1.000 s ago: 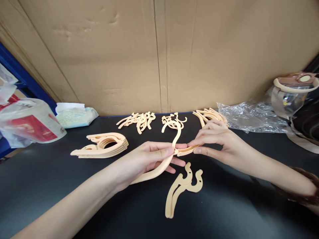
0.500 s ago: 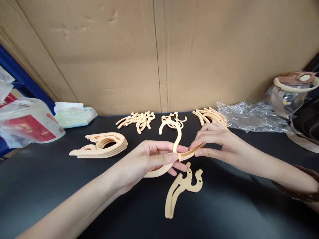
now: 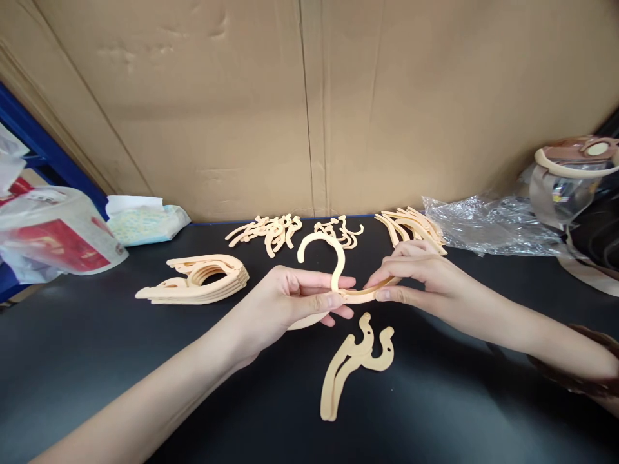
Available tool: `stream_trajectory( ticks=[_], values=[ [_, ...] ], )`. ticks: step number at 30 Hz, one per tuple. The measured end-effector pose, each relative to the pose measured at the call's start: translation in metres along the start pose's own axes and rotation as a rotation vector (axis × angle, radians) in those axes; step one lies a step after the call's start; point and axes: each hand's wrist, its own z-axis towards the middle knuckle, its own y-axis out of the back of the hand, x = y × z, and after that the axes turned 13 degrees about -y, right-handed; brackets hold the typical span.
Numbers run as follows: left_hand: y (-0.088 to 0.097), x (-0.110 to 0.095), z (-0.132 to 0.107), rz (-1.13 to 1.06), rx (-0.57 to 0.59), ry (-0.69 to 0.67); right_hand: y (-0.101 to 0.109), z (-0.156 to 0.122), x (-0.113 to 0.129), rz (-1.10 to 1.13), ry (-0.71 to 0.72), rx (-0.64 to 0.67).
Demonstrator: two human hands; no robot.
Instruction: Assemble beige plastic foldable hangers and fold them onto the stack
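My left hand and my right hand both pinch a peach plastic folding hanger above the black table. Its hook curves upward between my hands. The left fingers grip the left arm near the hook's base. The right fingers grip the right arm. Just below, a folded hanger lies flat on the table.
A stack of folded hangers lies at the left. Loose hanger parts sit at the back in three piles. Crinkled clear plastic, a lidded container, a tissue pack and a red-labelled bag line the edges. Cardboard stands behind.
The hanger has turned in my hands: its hook swung up and leftward, and the left arm has drawn in under my left palm. Both hands kept their grip.
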Motion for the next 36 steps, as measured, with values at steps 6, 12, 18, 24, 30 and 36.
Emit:
stream_trajectory(
  ticks=[6, 12, 18, 24, 30, 36],
  values=[
    [0.003, -0.003, 0.001, 0.080, 0.035, 0.013, -0.006, 0.000, 0.000, 0.004, -0.021, -0.009],
    [0.002, 0.001, 0.001, 0.170, 0.043, -0.013, -0.009, -0.001, 0.001, 0.053, -0.086, -0.031],
    [0.000, 0.006, 0.001, 0.293, -0.007, -0.100, -0.011, -0.002, 0.003, 0.000, -0.090, -0.101],
    [-0.001, 0.009, 0.002, 0.305, 0.052, -0.163, -0.012, -0.002, 0.002, -0.039, -0.126, -0.114],
    [-0.002, 0.013, 0.003, 0.256, 0.043, -0.192, -0.013, -0.001, 0.002, -0.119, -0.042, -0.103],
    [-0.005, 0.011, 0.003, 0.247, -0.013, -0.183, -0.016, -0.004, 0.009, -0.154, -0.087, 0.020]
  ],
)
